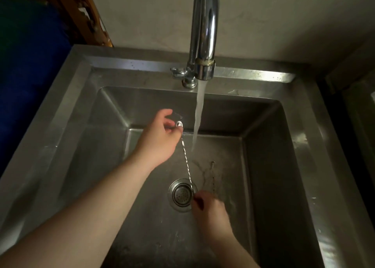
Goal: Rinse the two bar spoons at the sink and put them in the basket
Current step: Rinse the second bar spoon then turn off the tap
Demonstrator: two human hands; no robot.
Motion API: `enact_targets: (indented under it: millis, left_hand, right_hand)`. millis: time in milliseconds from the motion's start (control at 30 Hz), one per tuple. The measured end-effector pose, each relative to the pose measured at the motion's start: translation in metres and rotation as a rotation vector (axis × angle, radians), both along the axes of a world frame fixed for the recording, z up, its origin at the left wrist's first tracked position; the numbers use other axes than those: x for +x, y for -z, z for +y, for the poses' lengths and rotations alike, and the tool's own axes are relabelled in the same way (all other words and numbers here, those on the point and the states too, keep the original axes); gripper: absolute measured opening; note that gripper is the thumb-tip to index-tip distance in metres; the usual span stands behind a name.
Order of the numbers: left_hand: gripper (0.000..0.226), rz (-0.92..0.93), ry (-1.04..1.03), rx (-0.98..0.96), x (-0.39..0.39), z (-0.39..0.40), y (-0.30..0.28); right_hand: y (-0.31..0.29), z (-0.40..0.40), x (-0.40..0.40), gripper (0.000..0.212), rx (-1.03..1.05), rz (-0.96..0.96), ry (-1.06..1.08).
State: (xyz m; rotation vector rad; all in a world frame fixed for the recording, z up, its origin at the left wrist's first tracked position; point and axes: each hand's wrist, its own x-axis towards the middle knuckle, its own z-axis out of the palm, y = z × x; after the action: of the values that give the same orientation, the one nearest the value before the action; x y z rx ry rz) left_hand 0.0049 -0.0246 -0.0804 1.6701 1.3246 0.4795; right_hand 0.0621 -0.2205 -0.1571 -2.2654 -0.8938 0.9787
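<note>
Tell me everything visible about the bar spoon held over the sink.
The bar spoon is thin, shiny metal with a twisted stem. It slants across the basin, above the drain. The left hand pinches its upper end, where a small rounded tip shows; the right hand grips the lower end. It sits beside the water stream, not under it.

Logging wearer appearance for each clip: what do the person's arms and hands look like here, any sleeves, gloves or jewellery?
Both forearms are bare as far as the frame shows, with no sleeves in view. The left hand and right hand wear no gloves; no rings, watch or bracelet show. The right hand's fingers are motion-blurred, so small details there cannot be told.
</note>
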Motion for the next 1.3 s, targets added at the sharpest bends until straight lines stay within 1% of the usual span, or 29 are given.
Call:
enact_targets:
  millis: [67, 167, 300, 367, 433, 533, 633, 733, 800, 867, 1000, 1100, 1300]
  left_hand:
    - [0.051, 0.14, 0.06, 0.188, -0.001, 0.01, -0.003]
    - [0.05, 0.196, 0.094, 0.413, 0.001, 0.031, -0.011]
    - [0.055, 0.333, 0.198, 0.578, 0.017, 0.064, -0.016]
    - [0.056, 0.375, 0.237, 0.624, 0.024, 0.076, -0.014]
    - [0.058, 0.348, 0.233, 0.629, 0.028, 0.083, -0.012]
    - [0.051, 0.219, 0.147, 0.649, 0.03, 0.086, -0.012]
    - [0.046, 0.165, 0.171, 0.701, 0.03, 0.085, -0.013]
    - [0.042, 0.134, 0.168, 0.727, 0.028, 0.082, -0.013]
    - [0.042, 0.116, 0.163, 0.734, 0.027, 0.082, -0.013]
    - [0.043, 0.1, 0.172, 0.73, 0.026, 0.082, -0.015]
    - [0.044, 0.093, 0.226, 0.732, 0.028, 0.081, -0.016]
    - [0.045, 0.079, 0.226, 0.703, 0.029, 0.08, -0.014]
    - [0.048, 0.092, 0.22, 0.683, 0.027, 0.079, -0.012]
  right_hand:
    - [0.028, -0.001, -0.005, 0.014, -0.116, 0.059, 0.046]
    - [0.073, -0.002, -0.01, 0.018, -0.237, 0.079, 0.088]
    - [0.117, 0.001, -0.01, 0.023, -0.324, 0.098, 0.103]
    - [0.129, 0.003, -0.007, 0.025, -0.359, 0.078, 0.124]
    - [0.133, 0.003, -0.006, 0.025, -0.37, 0.051, 0.156]
    - [0.13, 0.004, -0.007, 0.032, -0.366, 0.044, 0.163]
    - [0.126, 0.001, -0.008, 0.042, -0.388, -0.024, 0.038]
    - [0.123, -0.003, -0.012, 0.047, -0.398, -0.113, -0.001]
    - [0.122, -0.006, -0.014, 0.052, -0.411, -0.221, -0.049]
    - [0.122, -0.006, -0.015, 0.056, -0.417, -0.268, -0.091]
    - [0.125, -0.002, -0.015, 0.054, -0.409, -0.287, -0.108]
    - [0.125, 0.0, -0.016, 0.05, -0.397, -0.283, -0.102]
    - [0.123, -0.001, -0.015, 0.051, -0.393, -0.297, -0.128]
